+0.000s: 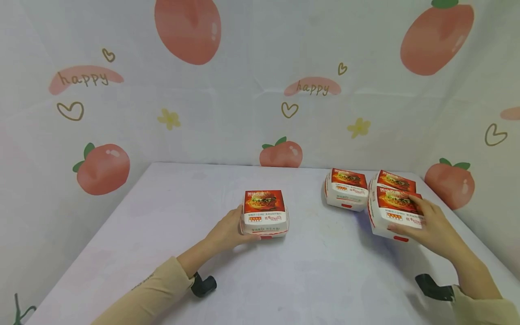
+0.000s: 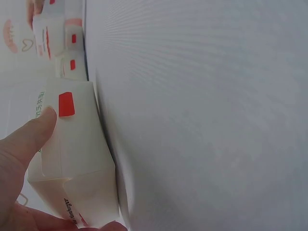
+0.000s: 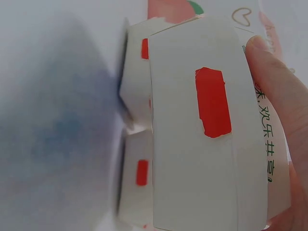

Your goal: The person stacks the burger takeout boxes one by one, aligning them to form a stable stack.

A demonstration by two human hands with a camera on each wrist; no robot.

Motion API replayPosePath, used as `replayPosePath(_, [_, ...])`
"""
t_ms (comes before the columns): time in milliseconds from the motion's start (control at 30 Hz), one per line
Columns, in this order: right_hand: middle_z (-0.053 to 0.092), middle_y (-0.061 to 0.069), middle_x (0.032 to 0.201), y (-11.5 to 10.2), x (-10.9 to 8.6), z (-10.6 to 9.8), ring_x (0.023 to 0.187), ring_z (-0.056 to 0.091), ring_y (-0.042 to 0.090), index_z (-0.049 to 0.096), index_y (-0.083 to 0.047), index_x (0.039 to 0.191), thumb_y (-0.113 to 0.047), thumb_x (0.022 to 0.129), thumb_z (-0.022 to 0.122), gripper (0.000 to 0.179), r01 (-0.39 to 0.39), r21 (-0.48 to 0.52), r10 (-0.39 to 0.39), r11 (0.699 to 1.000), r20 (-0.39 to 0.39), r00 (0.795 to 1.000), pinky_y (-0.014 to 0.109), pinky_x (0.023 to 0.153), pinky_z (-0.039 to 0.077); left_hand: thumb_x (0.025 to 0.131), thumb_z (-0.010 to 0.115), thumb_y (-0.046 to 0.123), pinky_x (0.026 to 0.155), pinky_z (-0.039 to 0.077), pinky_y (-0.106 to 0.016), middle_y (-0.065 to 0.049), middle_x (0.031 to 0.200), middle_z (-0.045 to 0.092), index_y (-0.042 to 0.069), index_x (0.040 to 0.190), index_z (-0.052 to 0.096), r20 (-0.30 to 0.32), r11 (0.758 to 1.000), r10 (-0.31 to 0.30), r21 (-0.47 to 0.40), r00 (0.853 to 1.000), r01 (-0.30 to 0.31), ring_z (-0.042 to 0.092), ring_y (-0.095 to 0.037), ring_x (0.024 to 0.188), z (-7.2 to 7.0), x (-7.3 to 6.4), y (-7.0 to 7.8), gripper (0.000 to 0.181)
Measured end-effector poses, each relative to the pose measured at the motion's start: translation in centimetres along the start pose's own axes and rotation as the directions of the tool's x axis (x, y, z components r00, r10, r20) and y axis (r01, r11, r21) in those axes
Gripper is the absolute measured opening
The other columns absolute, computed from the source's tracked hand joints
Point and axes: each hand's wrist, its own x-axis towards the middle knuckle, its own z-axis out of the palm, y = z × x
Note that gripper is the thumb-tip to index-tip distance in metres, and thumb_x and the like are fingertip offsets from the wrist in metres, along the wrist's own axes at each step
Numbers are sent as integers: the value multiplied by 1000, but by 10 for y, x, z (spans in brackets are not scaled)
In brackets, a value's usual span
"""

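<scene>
In the head view my left hand point(image 1: 227, 230) grips a red and white hamburger box point(image 1: 265, 214) from its left side, thumb along the front. That box rests on the white table. My right hand point(image 1: 436, 228) holds another hamburger box point(image 1: 392, 221) by its right side, raised off the table. Partly hidden behind it is a third box point(image 1: 400, 180), with one more box point(image 1: 345, 189) just to the left. The right wrist view shows the held box's white front with its red tab point(image 3: 214, 103), my thumb point(image 3: 274, 72) on its top edge.
A white cloth covers the table point(image 1: 317, 280). Behind it hangs a backdrop point(image 1: 227, 99) printed with fruit, hearts and flowers. Black wrist straps with stubby mounts point(image 1: 203, 285) sit on both forearms. A thin green object point(image 1: 18, 311) shows at the lower left.
</scene>
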Motion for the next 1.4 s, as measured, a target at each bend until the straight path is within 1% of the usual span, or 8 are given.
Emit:
replayPosePath(133, [19, 40, 140, -8, 3, -3, 123, 20, 55, 14, 5, 146, -44, 77, 73, 103, 36, -1, -36, 999, -25, 999, 73, 84, 30, 72, 79, 38, 104, 41, -50, -22, 138, 45, -6, 143, 25, 2, 1000, -2, 2, 1000, 2, 47, -32, 125, 0, 0, 0, 99])
replayPosePath(367, [17, 38, 142, -23, 6, -8, 122, 23, 52, 15, 1, 147, -46, 75, 74, 105, 60, -15, -61, 998, -38, 997, 73, 82, 32, 72, 78, 40, 104, 41, -50, -22, 138, 45, -7, 142, 27, -1, 1000, 4, 30, 1000, -3, 47, -32, 125, 0, 1, 0, 98])
replayPosePath(500, [17, 35, 144, -31, 8, -11, 123, 23, 51, 16, -1, 148, -47, 74, 75, 105, 80, -16, -80, 997, -55, 995, 72, 82, 33, 72, 79, 38, 104, 41, -50, -22, 137, 46, -7, 142, 27, 0, 1000, 5, 23, 1000, -5, 47, -32, 125, 0, 1, 0, 98])
replayPosePath(733, [14, 30, 148, -45, 10, -15, 125, 22, 49, 18, -2, 147, -47, 74, 75, 103, 112, -18, -113, 994, -68, 991, 69, 81, 36, 72, 79, 37, 104, 41, -50, -24, 136, 47, -10, 141, 28, -4, 999, 17, 27, 1000, -17, 46, -34, 126, -2, -1, 0, 98])
replayPosePath(900, [18, 30, 147, -55, 12, -15, 126, 24, 48, 23, -6, 147, -46, 72, 77, 101, 142, -17, -143, 990, -93, 985, 66, 81, 37, 72, 80, 37, 103, 42, -50, -23, 134, 48, -9, 141, 29, -7, 999, 24, 24, 1000, -24, 48, -33, 124, -2, -2, 0, 97])
replayPosePath(1100, [18, 31, 146, -67, 15, -13, 121, 28, 48, 22, -6, 146, -48, 71, 77, 102, 148, -25, -150, 989, -83, 985, 66, 81, 39, 72, 80, 37, 103, 42, -49, -22, 133, 49, -9, 141, 29, -9, 999, 26, 19, 1000, -26, 48, -32, 124, -1, -2, -1, 97])
replayPosePath(1233, [19, 31, 146, -73, 17, -11, 121, 28, 48, 24, -5, 146, -48, 71, 76, 101, 151, -28, -153, 988, -85, 985, 66, 80, 40, 71, 80, 37, 102, 42, -49, -21, 133, 50, -8, 140, 30, -10, 1000, 28, 13, 1000, -28, 49, -32, 123, 0, -1, -2, 96])
replayPosePath(1400, [17, 30, 147, -80, 17, -10, 122, 28, 51, 24, -6, 146, -49, 72, 75, 100, 147, -20, -148, 989, -83, 985, 68, 81, 39, 71, 80, 37, 102, 42, -49, -21, 133, 50, -8, 140, 30, -12, 1000, 31, 5, 999, -30, 49, -31, 123, 0, 0, -3, 96])
